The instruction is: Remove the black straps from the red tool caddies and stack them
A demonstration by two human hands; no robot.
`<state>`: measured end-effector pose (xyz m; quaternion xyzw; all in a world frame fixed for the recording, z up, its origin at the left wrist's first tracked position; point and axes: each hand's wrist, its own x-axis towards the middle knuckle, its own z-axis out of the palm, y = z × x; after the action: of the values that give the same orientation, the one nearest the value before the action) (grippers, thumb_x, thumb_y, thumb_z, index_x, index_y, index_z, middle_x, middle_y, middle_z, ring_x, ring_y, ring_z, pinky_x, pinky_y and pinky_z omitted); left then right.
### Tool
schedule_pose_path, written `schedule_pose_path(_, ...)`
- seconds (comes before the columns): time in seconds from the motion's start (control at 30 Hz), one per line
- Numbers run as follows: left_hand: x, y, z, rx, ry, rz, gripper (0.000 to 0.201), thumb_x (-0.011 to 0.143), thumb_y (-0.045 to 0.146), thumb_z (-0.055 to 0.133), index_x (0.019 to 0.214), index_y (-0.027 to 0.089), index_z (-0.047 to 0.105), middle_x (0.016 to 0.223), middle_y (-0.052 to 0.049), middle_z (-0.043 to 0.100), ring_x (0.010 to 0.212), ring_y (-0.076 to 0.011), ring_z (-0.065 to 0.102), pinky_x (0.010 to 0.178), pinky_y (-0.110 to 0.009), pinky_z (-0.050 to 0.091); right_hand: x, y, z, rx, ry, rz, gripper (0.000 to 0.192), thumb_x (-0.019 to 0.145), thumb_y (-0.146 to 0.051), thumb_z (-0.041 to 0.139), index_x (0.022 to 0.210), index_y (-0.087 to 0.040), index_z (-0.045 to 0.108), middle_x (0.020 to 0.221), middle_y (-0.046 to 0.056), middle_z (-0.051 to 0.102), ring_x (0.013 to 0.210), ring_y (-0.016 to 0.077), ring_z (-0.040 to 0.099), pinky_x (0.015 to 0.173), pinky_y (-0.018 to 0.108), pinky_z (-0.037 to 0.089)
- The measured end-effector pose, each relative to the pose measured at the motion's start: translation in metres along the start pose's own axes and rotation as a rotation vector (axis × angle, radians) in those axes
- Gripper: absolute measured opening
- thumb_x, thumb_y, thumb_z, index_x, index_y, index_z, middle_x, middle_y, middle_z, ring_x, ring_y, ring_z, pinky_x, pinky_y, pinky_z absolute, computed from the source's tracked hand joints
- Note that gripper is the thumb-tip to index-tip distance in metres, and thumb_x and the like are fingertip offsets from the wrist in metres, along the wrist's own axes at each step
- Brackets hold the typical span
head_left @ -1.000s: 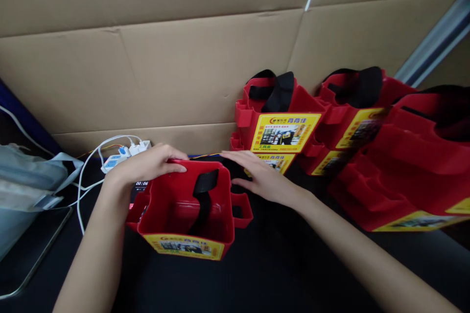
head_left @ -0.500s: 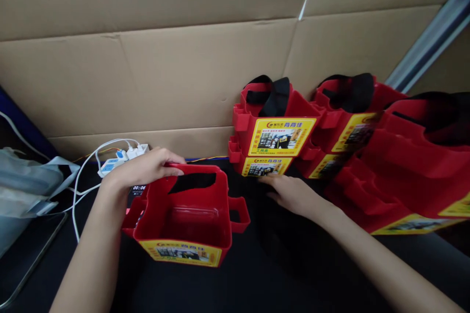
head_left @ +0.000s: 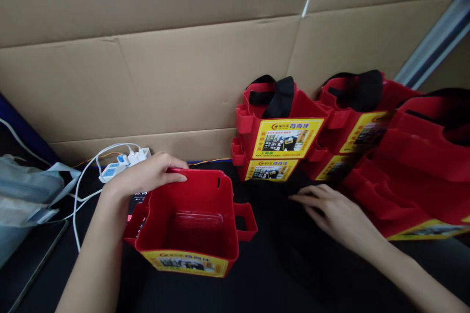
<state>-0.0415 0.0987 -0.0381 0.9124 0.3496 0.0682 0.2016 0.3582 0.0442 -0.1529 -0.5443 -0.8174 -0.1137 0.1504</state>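
Observation:
A red plastic tool box [head_left: 191, 205] with a yellow label on its front stands on the black surface, its mouth facing up. My left hand [head_left: 165, 168] grips the box's back rim near the left corner, thumb inside. A narrow slot shows at the right of the back wall. My right hand [head_left: 323, 210] is to the right of the box, fingers pinched together over dark webbing that looks like a black strap [head_left: 270, 193]. That webbing barely stands out from the black surface, so its full run cannot be followed.
Red boxes with black straps, stacked [head_left: 290, 137], stand at the back right; more boxes [head_left: 414, 176] are nearer on the right. A power strip [head_left: 125, 164] with white cables and a partly covered phone lie at left, beside a plastic bag [head_left: 29, 195]. Cardboard [head_left: 165, 88] walls the back.
The black band across the inside back wall of the box is gone from view. My right hand has moved right, away from the stacked boxes. My left hand keeps its grip.

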Motion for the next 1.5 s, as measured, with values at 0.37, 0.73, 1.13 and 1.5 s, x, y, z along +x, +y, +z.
schedule_pose_path(0.37,-0.058,0.082,0.067,0.293,0.263,-0.102,0.049,0.08,0.048,0.05,0.122,0.023,0.045,0.126,-0.008,0.05,0.112,-0.0234,0.05,0.094,-0.037,0.039,-0.036,-0.058,0.041,0.029,-0.063,-0.417,0.06,0.078,-0.051,0.049,0.134,-0.032,0.037,0.136,0.014,0.04,0.118,0.0376,0.043,0.08,0.062,0.044)
schedule_pose_path(0.73,-0.017,0.04,0.1,0.397,0.217,-0.079,0.013,0.084,0.029,0.044,0.082,0.019,0.053,0.079,-0.004,0.063,0.069,-0.0194,0.06,0.05,-0.028,0.036,0.003,-0.085,0.063,0.121,0.086,-0.413,0.032,0.081,-0.014,0.04,0.103,-0.018,0.063,0.096,0.014,0.066,0.087,0.0226,0.065,0.073,0.036,0.055)
schedule_pose_path(1.13,0.026,-0.051,0.043,0.472,0.193,-0.183,0.033,0.081,0.046,0.047,0.098,0.02,0.059,0.087,-0.005,0.067,0.083,-0.02,0.062,0.064,-0.025,0.04,-0.007,-0.095,0.062,0.294,0.075,-0.369,0.025,0.087,-0.018,0.036,0.104,-0.017,0.054,0.093,0.01,0.066,0.081,0.0173,0.066,0.07,0.028,0.055)
schedule_pose_path(1.5,0.048,-0.047,0.051,0.503,0.335,-0.195,0.03,0.083,0.037,0.049,0.103,0.017,0.056,0.093,-0.01,0.064,0.089,-0.0238,0.06,0.072,-0.033,0.044,0.017,-0.151,0.052,0.471,-0.108,-0.33,0.021,0.087,-0.026,0.043,0.104,-0.019,0.053,0.088,0.006,0.064,0.076,0.0176,0.065,0.066,0.028,0.052)
